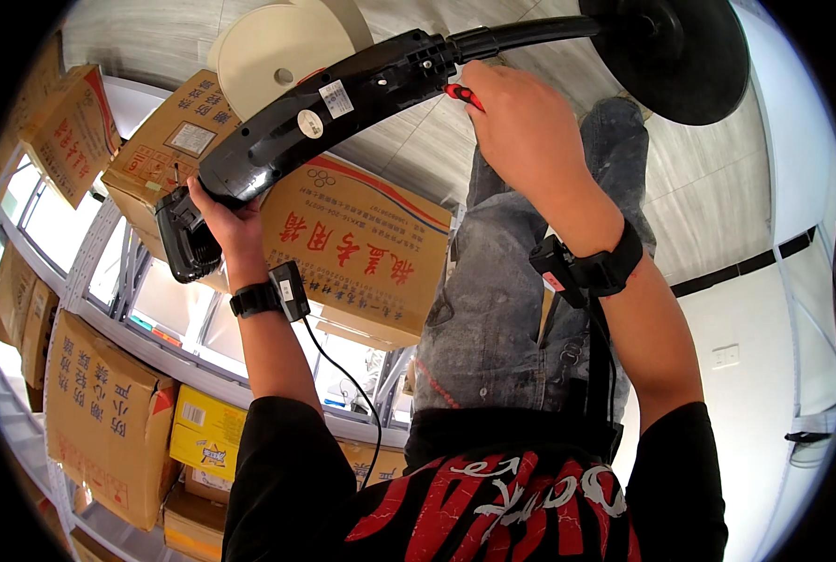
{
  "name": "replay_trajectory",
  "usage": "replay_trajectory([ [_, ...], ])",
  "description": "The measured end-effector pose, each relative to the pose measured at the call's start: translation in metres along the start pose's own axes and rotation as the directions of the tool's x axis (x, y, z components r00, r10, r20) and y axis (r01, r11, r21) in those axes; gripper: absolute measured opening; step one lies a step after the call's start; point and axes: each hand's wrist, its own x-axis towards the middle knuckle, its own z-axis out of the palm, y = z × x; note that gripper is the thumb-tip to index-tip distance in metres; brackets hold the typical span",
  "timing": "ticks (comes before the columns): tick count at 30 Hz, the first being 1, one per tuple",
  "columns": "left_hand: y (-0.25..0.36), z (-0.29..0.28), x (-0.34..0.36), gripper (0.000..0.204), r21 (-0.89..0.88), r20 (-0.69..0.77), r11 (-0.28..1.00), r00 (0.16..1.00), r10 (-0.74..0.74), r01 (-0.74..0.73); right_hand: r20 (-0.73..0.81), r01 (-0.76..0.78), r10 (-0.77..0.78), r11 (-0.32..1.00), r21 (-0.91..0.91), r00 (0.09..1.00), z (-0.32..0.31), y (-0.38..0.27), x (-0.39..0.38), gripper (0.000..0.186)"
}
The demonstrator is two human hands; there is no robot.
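A long black device [320, 117] slants across the upper part of the view. Its body carries a white label and a round sticker, and a thin neck joins it to a black round disc [685, 56]. My left hand [234, 229] grips its lower left end, next to a ribbed black box-shaped part [190, 245]. Near the neck joint, my right hand [526, 126] is closed on a screwdriver with a red-and-black handle [466, 96]. Its tip cannot be made out. Each of my wrists wears a black band with a small box.
Under the device stand cardboard boxes [352, 248] and a beige round piece with a centre hole [287, 61]. Shelving [203, 361] at left holds more cartons and a yellow box [207, 433]. A cable [348, 370] runs from my left wrist. At right is a white wall [746, 318].
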Motion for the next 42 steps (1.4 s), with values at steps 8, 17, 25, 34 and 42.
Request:
replay_trajectory([
  [8,0.001,0.004,-0.003,0.055,0.016,0.015,1.000,1.000,0.003,-0.003,0.296,-0.242,0.277,0.959,-0.150,0.914,-0.017,-0.015,0.008,0.019],
  [17,-0.001,-0.001,0.000,0.055,-0.001,0.024,1.000,1.000,-0.020,0.020,0.094,-0.104,0.101,0.994,0.024,0.990,-0.010,-0.013,0.000,0.018],
  [25,0.000,0.003,-0.002,0.055,0.005,-0.002,1.000,1.000,-0.020,0.020,0.108,-0.069,0.076,0.995,-0.071,0.991,-0.005,-0.010,0.003,0.018],
  [34,-0.003,0.000,0.003,0.055,-0.005,0.017,1.000,1.000,0.003,-0.003,0.365,-0.388,0.378,0.920,-0.049,0.851,-0.026,-0.022,0.013,0.011],
  [42,0.001,0.005,-0.005,0.049,-0.041,-0.016,0.999,0.999,-0.037,0.036,0.102,0.034,-0.037,0.999,0.031,0.994,-0.007,-0.008,-0.001,0.015],
])
